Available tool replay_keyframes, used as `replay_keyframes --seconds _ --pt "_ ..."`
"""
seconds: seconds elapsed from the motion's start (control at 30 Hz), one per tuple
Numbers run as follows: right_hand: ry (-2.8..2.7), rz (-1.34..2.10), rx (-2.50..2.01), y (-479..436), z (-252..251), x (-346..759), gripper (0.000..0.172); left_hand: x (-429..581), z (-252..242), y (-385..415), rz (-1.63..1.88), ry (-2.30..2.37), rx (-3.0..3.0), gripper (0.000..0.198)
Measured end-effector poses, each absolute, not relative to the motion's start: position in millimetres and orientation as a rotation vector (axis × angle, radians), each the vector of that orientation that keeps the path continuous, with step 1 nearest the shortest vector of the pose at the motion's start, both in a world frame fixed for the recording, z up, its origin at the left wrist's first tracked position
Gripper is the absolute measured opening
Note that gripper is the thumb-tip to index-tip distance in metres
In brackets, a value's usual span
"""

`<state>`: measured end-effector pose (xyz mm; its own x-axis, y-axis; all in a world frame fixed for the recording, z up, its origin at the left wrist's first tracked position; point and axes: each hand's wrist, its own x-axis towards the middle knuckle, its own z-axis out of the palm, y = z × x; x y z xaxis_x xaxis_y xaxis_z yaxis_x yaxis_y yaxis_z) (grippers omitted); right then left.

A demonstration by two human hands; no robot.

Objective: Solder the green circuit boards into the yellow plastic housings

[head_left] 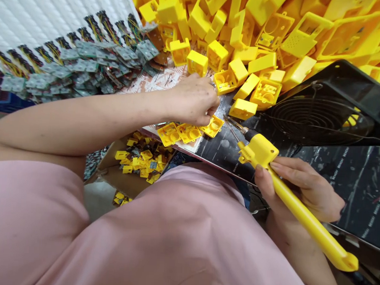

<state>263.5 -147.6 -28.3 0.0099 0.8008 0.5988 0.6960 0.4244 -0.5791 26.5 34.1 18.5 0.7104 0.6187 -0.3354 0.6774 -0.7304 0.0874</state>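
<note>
In my right hand (pixel 301 185) is a yellow soldering gun (pixel 262 150), gripped by its long handle with the tip pointing up and left. A thin metal tube runs beside the tip, which ends close to the small yellow cases. My left hand (pixel 198 98) reaches across the bench with its fingers curled in. Whatever it may hold is hidden under the fingers. Just below those fingers lies an open yellow case (pixel 213 126) with a speaker grille. Two similar cases, a middle one (pixel 189 133) and a left one (pixel 169 134), lie in line with it along the bench edge.
Many yellow cases (pixel 215 55) are heaped at the back. A black fan (pixel 330 106) stands at the right on the dark bench mat (pixel 358 179). Circuit boards with wires (pixel 76 66) are piled at the left. A cardboard box (pixel 112 164) below holds more yellow parts.
</note>
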Motion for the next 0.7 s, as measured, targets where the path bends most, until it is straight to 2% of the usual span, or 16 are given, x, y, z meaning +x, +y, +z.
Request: replay_keyframes --seconds 0.27,0.47,0.6,0.7 --pt "-1.748 0.095 -1.346 -150 -25 260 0.043 26 15 32 -0.336 1.05 2.675 0.026" --pt "-1.742 -0.011 -1.381 -153 -34 265 0.07 17 10 36 -0.235 0.991 2.617 0.031" --pt "-1.688 0.011 -1.399 -154 -40 268 0.066 -7 16 38 0.001 1.022 2.485 0.04" --pt "-1.643 0.01 -1.408 -154 -41 271 0.061 -31 19 31 0.128 1.155 2.419 0.036"
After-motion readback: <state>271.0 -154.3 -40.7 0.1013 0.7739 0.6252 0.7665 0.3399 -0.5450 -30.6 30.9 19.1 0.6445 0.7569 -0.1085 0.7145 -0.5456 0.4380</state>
